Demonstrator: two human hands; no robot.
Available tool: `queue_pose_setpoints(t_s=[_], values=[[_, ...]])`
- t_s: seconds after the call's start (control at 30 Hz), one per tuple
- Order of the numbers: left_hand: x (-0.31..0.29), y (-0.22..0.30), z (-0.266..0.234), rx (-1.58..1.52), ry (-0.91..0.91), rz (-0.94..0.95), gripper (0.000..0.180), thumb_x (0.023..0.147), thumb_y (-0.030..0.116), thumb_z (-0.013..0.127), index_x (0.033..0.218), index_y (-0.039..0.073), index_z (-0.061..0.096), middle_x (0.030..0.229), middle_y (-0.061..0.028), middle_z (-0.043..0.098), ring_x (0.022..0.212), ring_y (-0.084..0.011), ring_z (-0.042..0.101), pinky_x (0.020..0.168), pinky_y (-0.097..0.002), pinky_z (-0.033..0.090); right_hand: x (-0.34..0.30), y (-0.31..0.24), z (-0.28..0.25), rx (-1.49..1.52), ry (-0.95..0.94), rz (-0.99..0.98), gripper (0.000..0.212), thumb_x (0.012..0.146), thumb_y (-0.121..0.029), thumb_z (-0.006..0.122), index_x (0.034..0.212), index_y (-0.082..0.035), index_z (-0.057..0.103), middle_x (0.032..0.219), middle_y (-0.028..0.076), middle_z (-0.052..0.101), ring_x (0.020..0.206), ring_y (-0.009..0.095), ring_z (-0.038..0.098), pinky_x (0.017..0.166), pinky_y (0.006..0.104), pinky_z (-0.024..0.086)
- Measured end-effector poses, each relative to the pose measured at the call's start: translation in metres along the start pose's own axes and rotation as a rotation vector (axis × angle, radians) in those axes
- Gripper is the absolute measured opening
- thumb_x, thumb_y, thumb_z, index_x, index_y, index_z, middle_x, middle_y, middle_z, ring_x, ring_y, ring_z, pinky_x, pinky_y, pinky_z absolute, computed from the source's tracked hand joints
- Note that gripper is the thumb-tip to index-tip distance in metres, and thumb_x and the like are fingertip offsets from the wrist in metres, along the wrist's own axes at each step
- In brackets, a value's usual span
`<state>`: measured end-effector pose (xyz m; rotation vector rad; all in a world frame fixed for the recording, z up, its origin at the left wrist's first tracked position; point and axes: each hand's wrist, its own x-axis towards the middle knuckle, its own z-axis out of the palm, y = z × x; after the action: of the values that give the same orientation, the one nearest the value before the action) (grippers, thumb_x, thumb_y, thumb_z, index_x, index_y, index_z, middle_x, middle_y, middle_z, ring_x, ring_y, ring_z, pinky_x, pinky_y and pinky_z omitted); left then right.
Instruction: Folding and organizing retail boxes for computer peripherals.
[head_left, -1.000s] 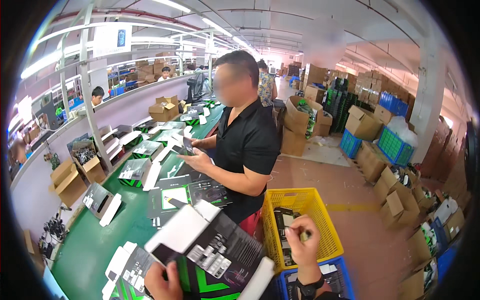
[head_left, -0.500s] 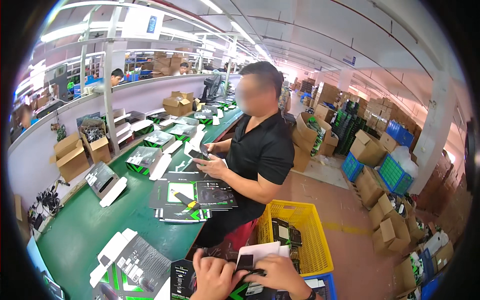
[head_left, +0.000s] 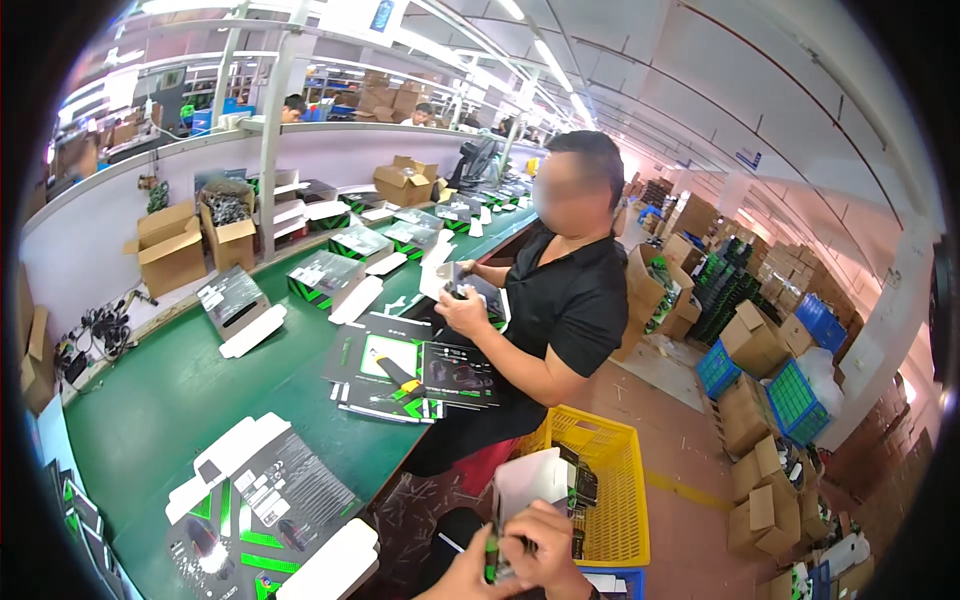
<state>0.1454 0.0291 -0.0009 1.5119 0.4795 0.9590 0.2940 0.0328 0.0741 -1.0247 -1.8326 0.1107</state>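
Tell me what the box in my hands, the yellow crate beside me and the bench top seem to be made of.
Box: likely thin printed cardboard, white inside; its flap folds flat. Left hand and right hand grip it. Yellow crate: looks like moulded plastic, with open lattice walls. Bench top: a smooth green mat with a slight sheen, possibly rubber or vinyl.

White folded card insert point(head_left: 532, 480), upright, held over the yellow crate's edge

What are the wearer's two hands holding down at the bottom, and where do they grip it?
Both the left hand and right hand grip a white folded card piece by its lower end.
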Motion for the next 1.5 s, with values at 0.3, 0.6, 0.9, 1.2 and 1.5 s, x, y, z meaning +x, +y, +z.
queue_pose_setpoints(t_s=[0.3,0.6,0.9,1.2,1.5], values=[[-0.043,-0.059,-0.041,-0.509,0.192,-0.462,0.054,0.084,-0.003,0.069,0.135,0.001,0.050,0.120,-0.0096,0.064,0.111,-0.0202,0.061,0.094,-0.0348,0.052,-0.127,0.121,0.026,0.512,0.078,1.092,0.046,0.099,-0.031,0.062,0.132,0.000,0.055,0.125,0.011,0.063,0.113,0.022,0.060,0.098,0.0374,0.047],[-0.060,-0.068,-0.049,-0.780,0.291,-0.489,0.060,0.083,-0.003,0.064,0.140,0.001,0.045,0.123,-0.0115,0.063,0.113,-0.0252,0.062,0.097,-0.0392,0.053,-0.191,0.096,0.029,1.144,-0.034,1.473,0.080,0.089,-0.053,0.072,0.142,0.003,0.050,0.133,0.010,0.063,0.121,0.021,0.059,0.104,0.0359,0.046],[-0.067,-0.080,-0.056,-0.478,0.175,-0.603,0.067,0.085,0.007,0.078,0.141,-0.004,0.043,0.125,-0.0121,0.063,0.114,-0.0206,0.061,0.101,-0.0367,0.049,-0.186,0.100,0.026,1.268,-0.125,1.344,0.092,0.079,-0.052,0.083,0.142,0.006,0.048,0.132,0.013,0.063,0.119,0.021,0.059,0.103,0.0348,0.046],[-0.076,-0.079,-0.065,-0.761,0.163,-0.745,0.049,0.088,0.007,0.074,0.133,-0.003,0.056,0.124,-0.0119,0.067,0.111,-0.0210,0.065,0.098,-0.0367,0.052,-0.191,0.094,0.033,1.227,-0.119,1.360,0.072,0.081,-0.042,0.085,0.128,0.006,0.060,0.123,0.010,0.067,0.109,0.018,0.064,0.096,0.0340,0.050],[-0.091,-0.088,-0.069,-1.179,0.221,-0.686,0.056,0.086,-0.003,0.059,0.140,-0.010,0.046,0.134,-0.0264,0.060,0.119,-0.0373,0.064,0.102,-0.0495,0.053,-0.159,0.075,0.042,0.152,-0.170,1.137,0.074,0.079,-0.044,0.086,0.128,0.001,0.053,0.104,0.016,0.068,0.088,0.023,0.067,0.078,0.0353,0.054]])
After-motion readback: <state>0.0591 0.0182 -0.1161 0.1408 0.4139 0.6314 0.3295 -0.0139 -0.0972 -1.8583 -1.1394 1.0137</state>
